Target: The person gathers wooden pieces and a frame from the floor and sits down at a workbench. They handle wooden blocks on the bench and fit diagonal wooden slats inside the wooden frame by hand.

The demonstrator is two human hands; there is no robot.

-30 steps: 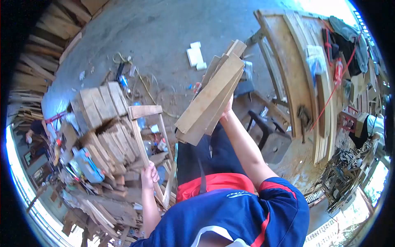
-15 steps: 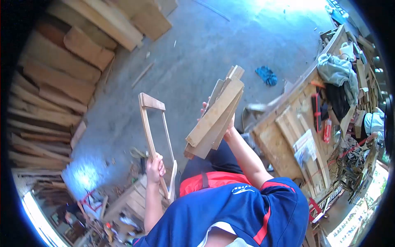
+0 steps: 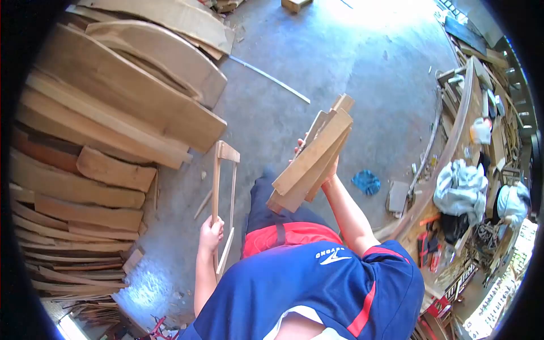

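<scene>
My left hand (image 3: 211, 232) is closed around one long side of a narrow wooden frame (image 3: 228, 152), which stands roughly upright at the left of my body. Several flat wooden boards (image 3: 311, 156) lie fanned in a stack on my right hand (image 3: 330, 170). Its fingertips show at the stack's left edge, and the palm is mostly hidden under the boards. The frame and the boards are apart.
Large planks (image 3: 124, 73) are piled along the left. A thin strip (image 3: 272, 78) and a blue crumpled item (image 3: 366, 182) lie on the concrete floor. At the right, a workbench (image 3: 453, 141) holds a grey cloth (image 3: 460, 187) and tools.
The view has moved across the workshop, away from the piled offcuts and toward the large planks. Both hands still hold the frame and the boards; the frame now stands more upright.
</scene>
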